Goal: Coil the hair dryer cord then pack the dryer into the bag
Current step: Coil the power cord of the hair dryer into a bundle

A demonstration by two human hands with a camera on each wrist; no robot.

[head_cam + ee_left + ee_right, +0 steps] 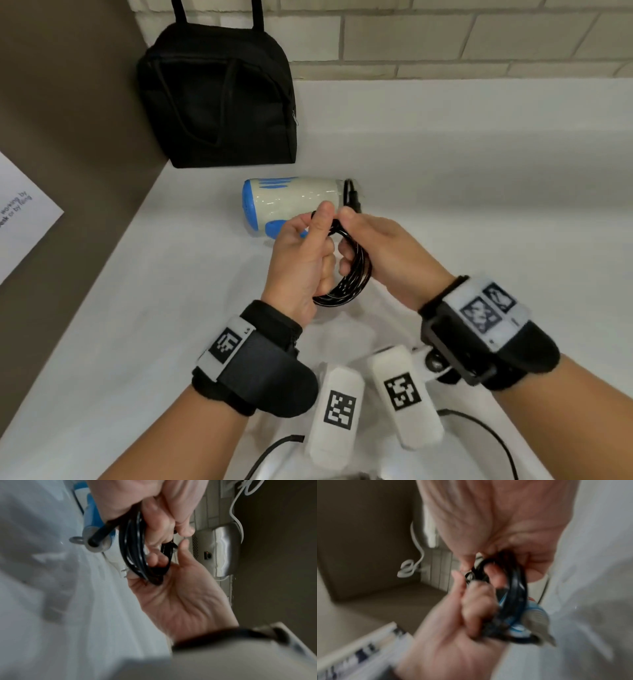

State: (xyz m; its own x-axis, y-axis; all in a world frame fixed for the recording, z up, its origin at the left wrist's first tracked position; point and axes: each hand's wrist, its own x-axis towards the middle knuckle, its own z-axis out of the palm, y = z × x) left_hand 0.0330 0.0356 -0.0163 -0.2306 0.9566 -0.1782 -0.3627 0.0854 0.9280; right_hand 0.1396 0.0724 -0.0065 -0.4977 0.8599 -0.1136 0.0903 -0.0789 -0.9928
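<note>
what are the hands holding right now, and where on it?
Both the left hand and right hand grip the coiled black cord at the loops' top; dryer lies unheld.

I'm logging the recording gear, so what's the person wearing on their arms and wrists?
Forearms are bare, no sleeves. Each wrist carries a black strap: the left wrist strap and the right wrist strap both bear white plates printed with black square-patterned markers. Thin black cables trail near the forearms.

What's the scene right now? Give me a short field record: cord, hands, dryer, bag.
cord: black cord gathered in loops, held above the counter
left hand: grips the loops
right hand: grips the loops from the other side
dryer: white and blue hair dryer lying on its side on the counter
bag: black bag upright against the wall, dryer not yet inside
</note>
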